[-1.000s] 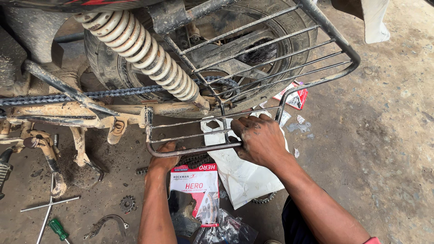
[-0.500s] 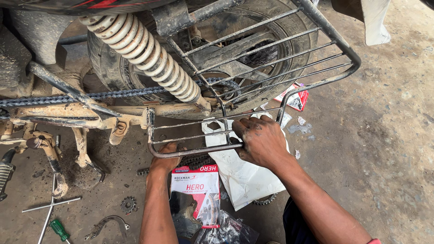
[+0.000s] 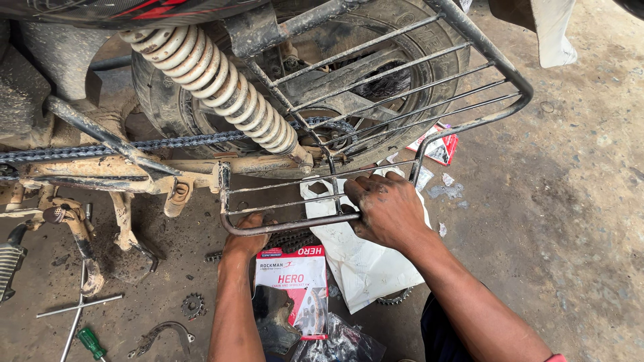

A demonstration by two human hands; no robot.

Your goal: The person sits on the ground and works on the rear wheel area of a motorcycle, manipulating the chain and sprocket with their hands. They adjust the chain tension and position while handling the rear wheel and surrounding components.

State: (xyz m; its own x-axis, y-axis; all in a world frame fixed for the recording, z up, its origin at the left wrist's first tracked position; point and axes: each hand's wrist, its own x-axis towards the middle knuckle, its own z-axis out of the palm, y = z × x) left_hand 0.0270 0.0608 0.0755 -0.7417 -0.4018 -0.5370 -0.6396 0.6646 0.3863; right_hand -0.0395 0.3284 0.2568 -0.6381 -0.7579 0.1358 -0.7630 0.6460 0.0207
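While your right hand (image 3: 389, 211) is still curling around the grey steel-rod guard frame (image 3: 402, 80), unmoved, your left hand (image 3: 245, 234) keeps gripping its lower bar; both are merely holding it steady.

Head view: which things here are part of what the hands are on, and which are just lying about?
In hand: metal guard frame, gripped by right hand and left hand; drive chain.
Lying about: green screwdriver, small sprocket, red-and-white box, white paper.
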